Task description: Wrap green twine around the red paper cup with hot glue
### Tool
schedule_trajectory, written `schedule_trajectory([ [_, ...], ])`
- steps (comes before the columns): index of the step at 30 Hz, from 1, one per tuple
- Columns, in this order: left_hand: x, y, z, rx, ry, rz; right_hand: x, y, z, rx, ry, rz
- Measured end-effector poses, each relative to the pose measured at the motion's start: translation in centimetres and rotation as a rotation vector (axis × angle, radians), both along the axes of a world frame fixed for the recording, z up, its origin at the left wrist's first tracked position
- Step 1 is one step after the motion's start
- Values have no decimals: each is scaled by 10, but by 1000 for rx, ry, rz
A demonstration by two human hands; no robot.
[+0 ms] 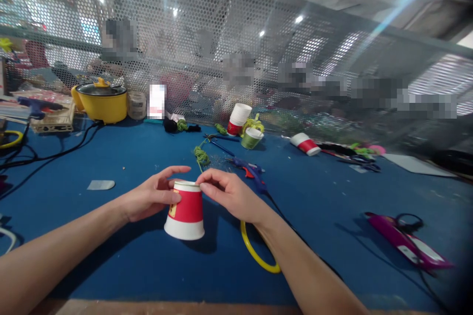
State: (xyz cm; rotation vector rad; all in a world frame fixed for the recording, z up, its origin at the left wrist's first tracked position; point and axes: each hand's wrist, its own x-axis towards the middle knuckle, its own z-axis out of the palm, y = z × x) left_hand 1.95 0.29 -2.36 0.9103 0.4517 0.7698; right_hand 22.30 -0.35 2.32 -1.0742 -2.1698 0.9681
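Observation:
A red and white paper cup is upside down in front of me, its narrow base upward and its wide end near the blue tabletop. My left hand grips its left side, thumb on the red band and forefinger raised. At the upper right edge of the base, my right hand has thumb and forefinger pinched together. A strand of green yarn runs from a loose bundle behind the cup down to these fingertips. The yarn's end is hidden at the fingers.
A blue glue gun lies behind my right hand, its cord trailing right. A yellow ring rests under my right forearm. Stacked cups, a green-wrapped cup and a yellow pot stand farther back. A purple power strip lies right.

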Motion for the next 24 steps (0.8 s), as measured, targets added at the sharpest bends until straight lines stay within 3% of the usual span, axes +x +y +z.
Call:
schedule_trajectory([
  [8, 2, 0, 1, 7, 14, 23, -1, -5, -2, 104, -36, 2],
  [16, 4, 1, -1, 214, 195, 152, -8, -7, -8, 276, -129, -70],
  [24, 6, 1, -3, 427, 358, 298, -10, -7, -11, 281, -125, -112],
])
